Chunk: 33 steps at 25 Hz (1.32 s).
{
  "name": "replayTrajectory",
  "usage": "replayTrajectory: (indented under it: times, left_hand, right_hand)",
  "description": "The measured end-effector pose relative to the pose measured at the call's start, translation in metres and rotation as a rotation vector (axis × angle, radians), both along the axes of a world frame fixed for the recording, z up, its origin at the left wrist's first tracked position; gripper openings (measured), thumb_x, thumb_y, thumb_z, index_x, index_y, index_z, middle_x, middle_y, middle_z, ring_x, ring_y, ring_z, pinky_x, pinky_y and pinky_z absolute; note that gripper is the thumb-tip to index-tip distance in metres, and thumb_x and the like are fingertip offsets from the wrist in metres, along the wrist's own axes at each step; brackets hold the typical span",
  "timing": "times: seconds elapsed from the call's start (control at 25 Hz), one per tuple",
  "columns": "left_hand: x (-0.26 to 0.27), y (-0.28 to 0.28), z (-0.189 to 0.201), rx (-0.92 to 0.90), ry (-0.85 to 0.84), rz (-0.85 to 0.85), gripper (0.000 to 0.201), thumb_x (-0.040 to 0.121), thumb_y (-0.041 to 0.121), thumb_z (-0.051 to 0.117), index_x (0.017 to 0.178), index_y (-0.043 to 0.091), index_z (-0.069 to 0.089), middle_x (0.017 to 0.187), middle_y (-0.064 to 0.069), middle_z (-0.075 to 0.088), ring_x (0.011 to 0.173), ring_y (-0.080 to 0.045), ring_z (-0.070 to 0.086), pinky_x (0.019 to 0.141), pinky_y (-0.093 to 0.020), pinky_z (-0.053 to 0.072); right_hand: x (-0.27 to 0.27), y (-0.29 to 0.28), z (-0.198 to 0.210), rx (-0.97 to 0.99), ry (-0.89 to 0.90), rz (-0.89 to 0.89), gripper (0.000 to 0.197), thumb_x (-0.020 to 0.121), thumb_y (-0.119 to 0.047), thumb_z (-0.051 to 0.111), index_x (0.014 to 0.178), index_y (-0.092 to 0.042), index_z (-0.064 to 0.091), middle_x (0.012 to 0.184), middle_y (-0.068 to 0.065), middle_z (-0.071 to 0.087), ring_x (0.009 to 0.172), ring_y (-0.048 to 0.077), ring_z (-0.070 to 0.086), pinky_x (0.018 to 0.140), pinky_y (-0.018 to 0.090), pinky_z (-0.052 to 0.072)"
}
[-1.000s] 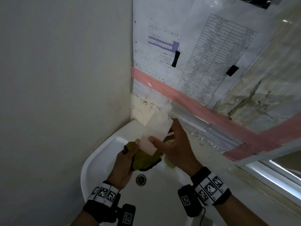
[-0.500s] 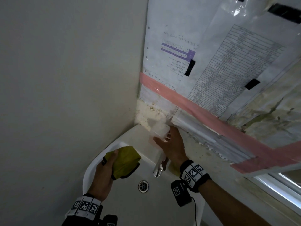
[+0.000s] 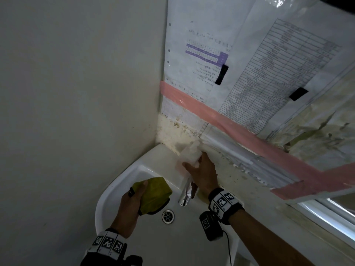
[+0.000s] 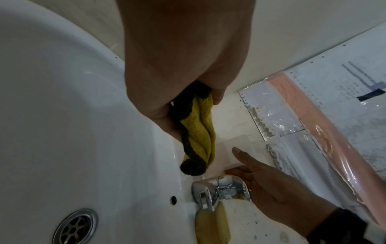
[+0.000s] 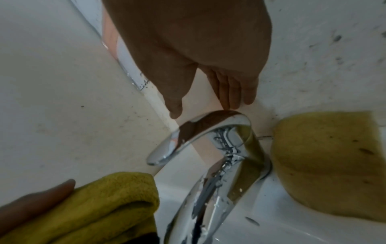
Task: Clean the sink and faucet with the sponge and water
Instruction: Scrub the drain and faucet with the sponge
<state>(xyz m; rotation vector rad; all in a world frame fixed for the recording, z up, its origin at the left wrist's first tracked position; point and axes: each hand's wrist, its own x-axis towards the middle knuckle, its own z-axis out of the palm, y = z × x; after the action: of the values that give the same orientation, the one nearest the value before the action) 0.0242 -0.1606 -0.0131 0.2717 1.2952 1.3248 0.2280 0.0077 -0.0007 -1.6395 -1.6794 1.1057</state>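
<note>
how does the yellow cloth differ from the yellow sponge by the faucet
The cloth is held in the left hand over the basin; the sponge lies untouched on the sink rim beside the faucet base. The cloth is folded, textured fabric with a dark border; the sponge is a thick, smooth-sided block with dark specks. Both are yellow.

Both bare forearms wear black wristbands (image 3: 224, 203) printed with white square code markers. A black camera block (image 3: 210, 225) with a thin cable hangs under the right wrist. The left thumb bears a dark ring (image 3: 131, 191).
</note>
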Motion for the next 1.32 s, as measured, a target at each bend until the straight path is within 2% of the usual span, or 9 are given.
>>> replayTrajectory:
  times: [0.08,0.2,0.36,0.48,0.64,0.8,0.96,1.16,1.32]
  left_hand:
    - [0.005,0.001,-0.001,-0.016,0.01,0.006,0.048,0.084,0.044,0.068,0.123,0.015,0.071,0.114,-0.006,0.076,0.109,-0.026,0.072,0.096,-0.04,0.054]
    - [0.009,0.002,-0.004,-0.019,0.016,0.002,0.052,0.081,0.046,0.069,0.123,0.016,0.07,0.114,-0.006,0.076,0.109,-0.026,0.072,0.095,-0.04,0.054]
    - [0.012,0.002,-0.01,-0.035,0.009,0.006,0.042,0.089,0.041,0.068,0.123,0.016,0.07,0.113,-0.005,0.077,0.109,-0.026,0.072,0.093,-0.04,0.055]
    - [0.017,0.002,-0.012,-0.054,0.021,-0.012,0.035,0.093,0.038,0.067,0.121,0.017,0.071,0.111,-0.004,0.077,0.105,-0.025,0.073,0.087,-0.037,0.056]
    - [0.024,0.002,-0.012,-0.06,0.036,-0.02,0.028,0.093,0.037,0.067,0.115,0.019,0.072,0.104,-0.002,0.079,0.097,-0.022,0.074,0.075,-0.032,0.057]
    - [0.024,0.001,-0.017,-0.051,0.03,-0.037,0.054,0.08,0.049,0.072,0.124,0.017,0.071,0.114,-0.006,0.076,0.107,-0.028,0.072,0.09,-0.041,0.057]
    - [0.02,0.0,-0.021,-0.031,0.034,-0.052,0.067,0.071,0.055,0.075,0.126,0.017,0.07,0.118,-0.007,0.075,0.111,-0.028,0.071,0.099,-0.047,0.055]
    - [0.016,-0.004,-0.022,-0.014,0.002,-0.06,0.055,0.084,0.049,0.07,0.128,0.016,0.069,0.119,-0.007,0.075,0.111,-0.027,0.071,0.097,-0.043,0.055]
    - [0.018,-0.003,-0.02,-0.02,-0.017,-0.052,0.047,0.089,0.042,0.067,0.127,0.014,0.069,0.116,-0.008,0.076,0.108,-0.027,0.072,0.092,-0.04,0.057]
  right_hand:
    - [0.006,-0.002,0.003,-0.05,-0.032,0.002,0.078,0.063,-0.074,0.077,0.123,-0.029,0.054,0.117,-0.012,0.064,0.108,0.01,0.063,0.095,0.042,0.056]
    - [0.028,-0.009,0.016,-0.097,-0.032,0.038,0.075,0.072,-0.068,0.077,0.128,-0.025,0.054,0.12,-0.008,0.057,0.111,0.01,0.057,0.096,0.032,0.05]
    - [0.071,-0.036,0.009,0.098,-0.209,0.135,0.056,0.082,-0.073,0.049,0.108,-0.025,0.057,0.109,-0.003,0.055,0.106,0.019,0.056,0.094,0.04,0.048]
    - [0.091,-0.047,-0.005,0.09,-0.366,0.232,0.069,0.08,-0.079,0.051,0.126,-0.027,0.052,0.119,-0.005,0.045,0.115,0.019,0.045,0.098,0.034,0.037]
    - [0.09,-0.04,0.0,-0.02,-0.416,0.262,0.067,0.088,-0.046,0.065,0.146,-0.029,0.036,0.13,-0.005,0.035,0.127,0.02,0.036,0.102,0.041,0.039]
    - [0.083,-0.05,-0.007,0.028,-0.64,0.353,0.076,0.082,-0.04,0.067,0.145,-0.022,0.03,0.133,0.007,0.035,0.12,0.033,0.042,0.097,0.043,0.045]
    - [0.082,-0.055,-0.013,0.063,-0.749,0.351,0.081,0.076,-0.039,0.07,0.137,-0.024,0.019,0.132,0.008,0.029,0.114,0.032,0.041,0.09,0.04,0.048]
    - [0.085,-0.062,0.008,0.039,-0.663,0.234,0.077,0.068,-0.046,0.07,0.13,-0.022,0.03,0.125,0.004,0.03,0.114,0.028,0.038,0.076,0.036,0.045]
    - [0.082,-0.073,0.048,0.11,-0.473,0.15,0.068,0.074,-0.041,0.075,0.127,-0.032,0.033,0.122,-0.008,0.031,0.114,0.019,0.041,0.077,0.039,0.045]
